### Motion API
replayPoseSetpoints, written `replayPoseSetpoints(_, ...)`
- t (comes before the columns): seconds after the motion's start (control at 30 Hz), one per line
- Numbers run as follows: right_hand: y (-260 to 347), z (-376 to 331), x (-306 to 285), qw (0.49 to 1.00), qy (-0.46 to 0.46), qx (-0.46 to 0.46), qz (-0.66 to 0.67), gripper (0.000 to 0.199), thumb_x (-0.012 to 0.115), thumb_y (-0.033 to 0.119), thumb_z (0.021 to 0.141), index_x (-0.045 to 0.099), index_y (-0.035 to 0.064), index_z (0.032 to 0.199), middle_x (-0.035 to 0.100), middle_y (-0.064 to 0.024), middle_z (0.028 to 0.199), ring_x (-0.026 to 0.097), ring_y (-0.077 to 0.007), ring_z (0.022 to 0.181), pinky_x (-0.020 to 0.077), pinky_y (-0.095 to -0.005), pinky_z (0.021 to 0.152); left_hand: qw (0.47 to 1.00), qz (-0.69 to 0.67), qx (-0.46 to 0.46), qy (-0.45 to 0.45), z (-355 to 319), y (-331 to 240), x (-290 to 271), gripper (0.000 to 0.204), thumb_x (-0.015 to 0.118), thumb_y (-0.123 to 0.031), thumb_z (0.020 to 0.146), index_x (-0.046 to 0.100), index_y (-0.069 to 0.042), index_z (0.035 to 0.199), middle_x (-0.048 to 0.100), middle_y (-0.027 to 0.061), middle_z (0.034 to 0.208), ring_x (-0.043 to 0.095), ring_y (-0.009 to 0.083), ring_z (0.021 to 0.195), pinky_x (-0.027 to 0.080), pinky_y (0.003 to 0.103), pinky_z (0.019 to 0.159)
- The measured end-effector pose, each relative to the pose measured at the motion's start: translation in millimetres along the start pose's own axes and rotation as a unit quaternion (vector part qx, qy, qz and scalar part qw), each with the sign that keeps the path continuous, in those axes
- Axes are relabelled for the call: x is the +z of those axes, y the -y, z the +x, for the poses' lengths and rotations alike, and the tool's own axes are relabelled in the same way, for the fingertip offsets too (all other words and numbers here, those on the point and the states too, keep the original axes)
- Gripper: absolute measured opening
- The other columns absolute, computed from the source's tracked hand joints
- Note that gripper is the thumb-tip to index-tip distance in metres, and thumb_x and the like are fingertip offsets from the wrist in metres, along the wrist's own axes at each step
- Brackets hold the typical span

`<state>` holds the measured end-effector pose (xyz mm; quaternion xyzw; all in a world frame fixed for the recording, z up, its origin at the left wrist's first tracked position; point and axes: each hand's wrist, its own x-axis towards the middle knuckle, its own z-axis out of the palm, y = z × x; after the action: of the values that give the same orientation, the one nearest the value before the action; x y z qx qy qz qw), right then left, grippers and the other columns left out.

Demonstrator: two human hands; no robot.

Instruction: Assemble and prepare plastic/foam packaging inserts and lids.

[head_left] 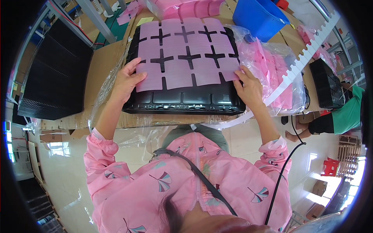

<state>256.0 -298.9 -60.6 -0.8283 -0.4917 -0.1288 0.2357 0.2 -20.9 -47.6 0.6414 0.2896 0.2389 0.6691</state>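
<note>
A thin pink foam sheet (175, 72) with rows of cross-shaped cutouts lies over a black plastic tray (182, 100) on the workbench. The tray's dark surface shows through the cutouts, and its near side is uncovered. My left hand (128, 79) pinches the sheet's near left edge, with the thumb on top. At the near right corner, my right hand (250, 87) grips the sheet between thumb and fingers. Parts of the fingers are hidden under the edges.
Cardboard (103, 72) covers the bench. Black perforated panels (54, 73) stand left. A blue bin (258, 19), bagged pink sheets (281, 77) and a white toothed strip (289, 77) are right. More pink sheets (190, 8) lie behind. A person in green (351, 108) is far right.
</note>
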Motion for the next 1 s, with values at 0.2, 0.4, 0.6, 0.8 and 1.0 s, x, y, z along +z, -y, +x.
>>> replayPoseSetpoints(0.2, 10, -3, -12, 0.989, -0.082, -0.114, -0.039, 0.016, 0.061, 0.005, 0.071, 0.061, 0.0034, 0.087, 0.058, -0.0123, 0.107, 0.057, -0.0281, 0.094, 0.0435, -0.0389, 0.079, 1.0, -0.014, -0.009, -0.009, -3, -1, -8, 0.052, 0.064, 0.0, 0.076, 0.046, 0.003, 0.124, 0.053, 0.0136, 0.117, 0.057, 0.0127, 0.09, 0.044, 0.025, 0.084)
replayPoseSetpoints(0.4, 27, -22, -24, 0.99, -0.061, -0.13, -0.017, 0.018, 0.062, 0.001, 0.067, 0.06, 0.0018, 0.085, 0.058, -0.0121, 0.105, 0.056, -0.0287, 0.096, 0.0432, -0.0389, 0.081, 1.0, 0.006, -0.027, -0.002, -13, -3, -13, 0.044, 0.062, 0.002, 0.078, 0.051, 0.002, 0.12, 0.054, 0.0108, 0.117, 0.054, 0.0136, 0.1, 0.043, 0.024, 0.087)
replayPoseSetpoints(0.6, 41, -32, -28, 0.991, -0.037, -0.128, -0.006, 0.019, 0.061, 0.002, 0.067, 0.06, 0.0014, 0.085, 0.058, -0.0116, 0.104, 0.056, -0.0285, 0.097, 0.0431, -0.0386, 0.081, 0.999, 0.013, -0.038, -0.012, -22, -7, -16, 0.045, 0.065, 0.001, 0.076, 0.053, 0.0, 0.119, 0.055, 0.0097, 0.113, 0.055, 0.0105, 0.092, 0.044, 0.023, 0.083)
replayPoseSetpoints(0.8, 39, -35, -25, 0.992, -0.035, -0.125, -0.006, 0.018, 0.061, 0.002, 0.067, 0.06, 0.0017, 0.085, 0.058, -0.0111, 0.104, 0.055, -0.0283, 0.098, 0.0432, -0.0382, 0.081, 0.999, 0.01, -0.04, -0.02, -26, -9, -15, 0.047, 0.067, 0.0, 0.075, 0.052, -0.001, 0.12, 0.055, 0.0096, 0.11, 0.058, 0.0094, 0.082, 0.046, 0.022, 0.079)
replayPoseSetpoints(1.0, 38, -35, -24, 0.992, -0.034, -0.118, -0.006, 0.018, 0.062, 0.003, 0.067, 0.061, 0.0019, 0.085, 0.058, -0.011, 0.105, 0.055, -0.0281, 0.099, 0.0432, -0.0382, 0.081, 0.998, 0.039, -0.04, -0.029, -24, -8, -14, 0.048, 0.068, -0.001, 0.075, 0.052, -0.001, 0.12, 0.055, 0.0091, 0.109, 0.058, 0.009, 0.08, 0.047, 0.022, 0.077)
